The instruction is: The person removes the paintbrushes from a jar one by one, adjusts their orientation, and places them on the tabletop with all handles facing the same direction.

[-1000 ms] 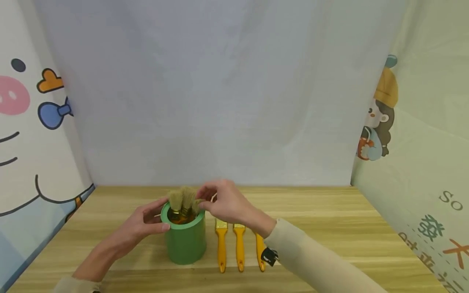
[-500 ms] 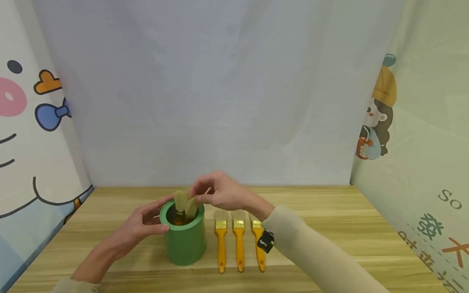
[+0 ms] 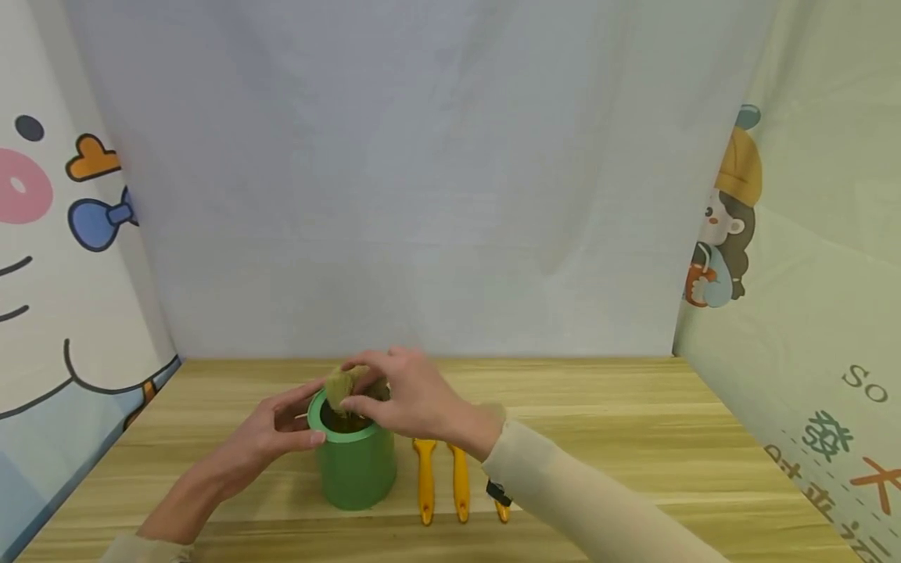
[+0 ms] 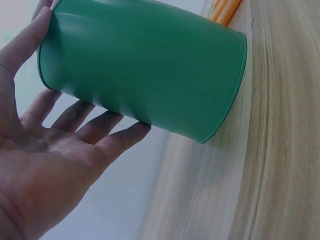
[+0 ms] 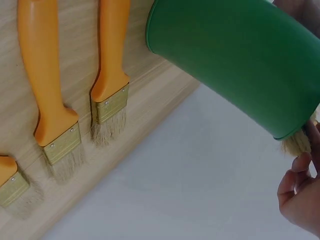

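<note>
A green cylindrical pot (image 3: 357, 473) stands upright on the table, with paintbrushes in it, bristles up. My left hand (image 3: 281, 426) holds the pot from the left, thumb at the near rim and fingers on its far side; the left wrist view shows those fingertips against the green wall. Over the pot's mouth, my right hand (image 3: 415, 395) pinches a paintbrush (image 3: 339, 387) by its bristles between thumb and fingers. More bristles (image 5: 296, 143) stick out at the rim in the right wrist view. The brush handles are hidden inside the pot.
To the right of the pot, three orange-handled paintbrushes lie in a row: one nearest the pot (image 3: 425, 485), one in the middle (image 3: 461, 485) and one partly under the right sleeve (image 3: 502, 510). A pale cloth (image 3: 422, 195) hangs behind the wooden table (image 3: 619, 438).
My right hand has moved left over the pot, from the bristles at its right side to those further left. The left hand and the pot have stayed in place.
</note>
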The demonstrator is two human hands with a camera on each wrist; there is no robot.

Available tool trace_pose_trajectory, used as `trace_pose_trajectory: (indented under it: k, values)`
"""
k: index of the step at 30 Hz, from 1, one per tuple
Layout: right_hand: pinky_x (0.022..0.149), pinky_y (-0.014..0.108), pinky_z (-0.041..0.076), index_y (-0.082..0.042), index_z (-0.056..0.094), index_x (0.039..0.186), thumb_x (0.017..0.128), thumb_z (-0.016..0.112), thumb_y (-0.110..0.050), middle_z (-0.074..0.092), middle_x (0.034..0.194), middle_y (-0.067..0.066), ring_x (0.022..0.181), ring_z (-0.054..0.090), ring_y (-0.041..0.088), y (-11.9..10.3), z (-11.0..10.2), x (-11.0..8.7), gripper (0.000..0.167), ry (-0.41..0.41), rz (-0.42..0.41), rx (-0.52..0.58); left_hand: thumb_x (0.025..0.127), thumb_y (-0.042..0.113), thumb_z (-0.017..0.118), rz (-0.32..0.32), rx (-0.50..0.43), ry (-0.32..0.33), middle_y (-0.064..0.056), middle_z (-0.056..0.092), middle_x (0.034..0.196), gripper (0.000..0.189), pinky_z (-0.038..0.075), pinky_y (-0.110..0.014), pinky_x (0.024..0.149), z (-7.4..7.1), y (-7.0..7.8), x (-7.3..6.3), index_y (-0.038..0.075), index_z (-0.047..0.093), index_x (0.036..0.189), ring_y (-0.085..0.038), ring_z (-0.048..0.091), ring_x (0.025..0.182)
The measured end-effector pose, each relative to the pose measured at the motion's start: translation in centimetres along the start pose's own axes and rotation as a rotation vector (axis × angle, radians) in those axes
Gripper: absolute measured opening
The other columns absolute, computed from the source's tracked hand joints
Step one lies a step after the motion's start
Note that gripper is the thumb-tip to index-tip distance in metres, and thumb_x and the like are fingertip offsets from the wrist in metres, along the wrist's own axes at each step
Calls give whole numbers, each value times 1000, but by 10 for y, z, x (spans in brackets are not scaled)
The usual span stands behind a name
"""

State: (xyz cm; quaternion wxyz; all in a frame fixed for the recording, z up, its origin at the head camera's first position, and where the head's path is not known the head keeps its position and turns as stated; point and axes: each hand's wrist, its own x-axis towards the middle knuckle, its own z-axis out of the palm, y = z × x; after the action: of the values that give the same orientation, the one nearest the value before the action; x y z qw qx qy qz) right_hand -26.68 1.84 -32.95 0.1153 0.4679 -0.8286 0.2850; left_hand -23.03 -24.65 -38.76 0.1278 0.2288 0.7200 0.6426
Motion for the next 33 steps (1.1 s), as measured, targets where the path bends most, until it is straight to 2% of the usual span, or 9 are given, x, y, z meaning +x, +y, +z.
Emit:
trace_pose_trajectory:
  k: [4, 12, 18, 21, 28, 33]
  values:
    - [86, 31, 32, -19, 65, 139, 94, 83, -36, 77, 99, -16, 81, 44, 6, -5, 3, 1, 51, -31, 43, -87, 104, 11, 63, -12, -7, -1, -31, 30, 164, 79, 53, -40, 99, -1, 0, 2, 1, 17, 168, -44, 50, 139]
    - [84, 32, 24, -25, 65, 139, 88, 88, -39, 72, 90, -26, 79, 38, 7, -16, 11, 7, 57, -32, 107, -171, 104, 12, 63, -21, -11, -2, -30, 33, 162, 82, 53, -40, 100, -1, 0, 1, 0, 14, 168, -37, 55, 135]
    - [83, 33, 25, -25, 66, 141, 89, 87, -41, 68, 87, -25, 79, 37, 7, -21, 18, 11, 58, -18, 101, -243, 104, 14, 64, -44, -9, 10, -34, 25, 165, 87, 52, -37, 99, -1, 0, -1, -4, 7, 167, -45, 48, 140]
    - [82, 32, 25, -25, 66, 141, 90, 86, -40, 68, 86, -24, 78, 37, 7, -21, 19, 11, 57, -6, 91, -255, 104, 14, 64, -43, -7, 12, -34, 25, 165, 86, 52, -37, 100, -1, 0, 0, -4, 8, 167, -42, 50, 139]
    - [83, 34, 25, -25, 64, 143, 95, 82, -28, 70, 89, -21, 79, 39, 7, -20, 15, 9, 52, -2, 130, -151, 104, 10, 63, -10, -19, -4, -28, 41, 158, 73, 53, -41, 100, 1, 0, 2, -3, 25, 165, -28, 61, 130]
    - [88, 36, 28, -23, 65, 140, 95, 81, -22, 71, 89, -18, 84, 46, 6, -17, 5, 8, 48, 34, 130, -31, 104, 11, 64, -20, -8, 8, -33, 32, 162, 82, 53, -37, 99, 0, -1, 1, -5, 14, 166, -39, 54, 136]
